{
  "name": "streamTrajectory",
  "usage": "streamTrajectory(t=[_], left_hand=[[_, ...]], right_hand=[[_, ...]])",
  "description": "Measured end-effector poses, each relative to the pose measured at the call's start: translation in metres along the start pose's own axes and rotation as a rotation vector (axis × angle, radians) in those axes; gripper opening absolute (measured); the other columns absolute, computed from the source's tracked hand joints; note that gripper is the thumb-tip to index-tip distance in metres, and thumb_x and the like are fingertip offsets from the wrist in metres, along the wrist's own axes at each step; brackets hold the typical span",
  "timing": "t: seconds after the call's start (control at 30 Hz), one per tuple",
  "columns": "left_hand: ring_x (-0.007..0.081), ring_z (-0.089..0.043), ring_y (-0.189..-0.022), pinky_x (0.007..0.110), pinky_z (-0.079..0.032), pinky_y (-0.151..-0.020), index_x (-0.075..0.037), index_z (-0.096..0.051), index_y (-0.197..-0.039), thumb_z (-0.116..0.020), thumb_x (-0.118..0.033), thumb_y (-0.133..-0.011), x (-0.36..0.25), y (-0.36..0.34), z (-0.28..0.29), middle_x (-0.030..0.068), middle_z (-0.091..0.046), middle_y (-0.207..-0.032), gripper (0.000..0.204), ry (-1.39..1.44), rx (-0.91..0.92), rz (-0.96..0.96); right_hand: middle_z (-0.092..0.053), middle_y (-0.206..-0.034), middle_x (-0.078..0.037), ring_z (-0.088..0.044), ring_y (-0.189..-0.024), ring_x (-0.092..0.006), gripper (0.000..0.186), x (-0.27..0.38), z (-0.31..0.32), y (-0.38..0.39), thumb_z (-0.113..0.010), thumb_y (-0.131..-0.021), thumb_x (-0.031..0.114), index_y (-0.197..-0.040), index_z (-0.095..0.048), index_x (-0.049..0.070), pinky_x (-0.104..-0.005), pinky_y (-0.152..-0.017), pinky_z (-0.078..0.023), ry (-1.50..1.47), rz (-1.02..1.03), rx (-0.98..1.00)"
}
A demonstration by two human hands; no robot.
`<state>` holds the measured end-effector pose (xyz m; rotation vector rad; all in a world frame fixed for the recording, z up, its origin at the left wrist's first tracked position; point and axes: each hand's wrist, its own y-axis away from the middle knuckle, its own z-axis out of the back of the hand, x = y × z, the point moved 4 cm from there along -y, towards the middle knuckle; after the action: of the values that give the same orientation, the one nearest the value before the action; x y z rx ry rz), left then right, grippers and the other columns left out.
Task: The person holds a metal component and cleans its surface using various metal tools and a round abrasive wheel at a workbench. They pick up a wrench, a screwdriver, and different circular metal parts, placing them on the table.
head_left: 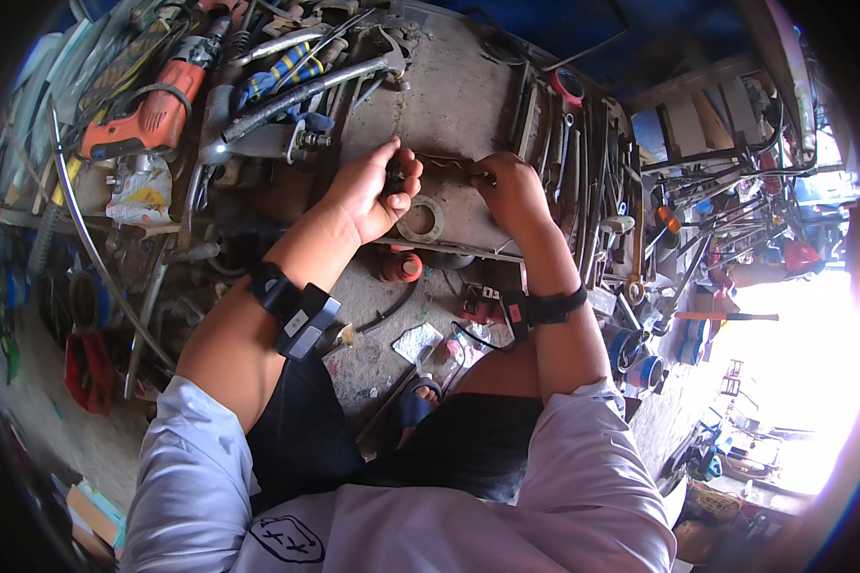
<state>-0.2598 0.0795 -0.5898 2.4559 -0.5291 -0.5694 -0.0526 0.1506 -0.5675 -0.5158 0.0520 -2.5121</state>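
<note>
Over the counter [459, 86]: the left hand [380, 196] is curling around a dark object [395, 178].
Right hand [514, 196]: pinching, on what I can't tell.
Nearby: a flat ring [437, 221] is lying.

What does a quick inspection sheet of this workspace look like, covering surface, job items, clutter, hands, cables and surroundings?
Surface: worn grey-brown metal worktop, stained.
Job's things: small dark object in the left hand, mostly hidden, kind unclear; flat grey metal ring lying on the worktop between the hands.
Clutter: orange-and-grey power tool and dark-handled metal hammer at left; row of long metal wrenches at right.
Hands: left curled around the dark object; right hand has fingertips drawn together, contents unclear.
Cables: thin black cable below the worktop, near the right forearm.
Surroundings: red rounded container below the worktop's near edge; bright opening at far right.
</note>
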Motion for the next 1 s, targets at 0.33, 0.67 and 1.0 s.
streamTrajectory(t=[0.33,0.67,1.0], left_hand=[[0.0343,-0.064,-0.102,0.042,-0.057,-0.086,0.003,-0.059,-0.107,-0.05,-0.03,-0.102,0.005,0.006,-0.002,0.0186,-0.064,-0.108,0.035,-0.033,0.148,-0.024],[0.011,-0.05,-0.058,0.021,-0.032,-0.041,-0.011,-0.056,-0.085,-0.053,-0.032,-0.102,0.0,-0.001,0.004,0.0019,-0.056,-0.073,0.027,-0.038,0.256,0.05],[0.021,-0.058,-0.074,0.028,-0.046,-0.059,-0.007,-0.059,-0.094,-0.055,-0.033,-0.1,-0.01,-0.001,-0.005,0.0062,-0.058,-0.08,0.027,-0.007,0.008,-0.062]], right_hand=[[-0.074,-0.095,-0.012,-0.07,-0.083,-0.0176,0.025,0.037,0.022,0.006,-0.074,-0.086,0.013,-0.107,-0.069,-0.001,-0.0291,-0.076,-0.054,-0.737,-0.226,-0.016],[-0.07,-0.099,-0.018,-0.068,-0.09,-0.0339,0.023,-0.015,0.046,0.006,-0.065,-0.083,0.011,-0.105,-0.072,0.006,-0.039,-0.081,-0.054,-0.103,-0.182,-0.144],[-0.071,-0.098,-0.017,-0.068,-0.088,-0.0363,0.02,0.006,0.02,-0.01,-0.07,-0.085,0.016,-0.102,-0.073,0.005,-0.0408,-0.079,-0.054,-0.145,-0.085,-0.041]])
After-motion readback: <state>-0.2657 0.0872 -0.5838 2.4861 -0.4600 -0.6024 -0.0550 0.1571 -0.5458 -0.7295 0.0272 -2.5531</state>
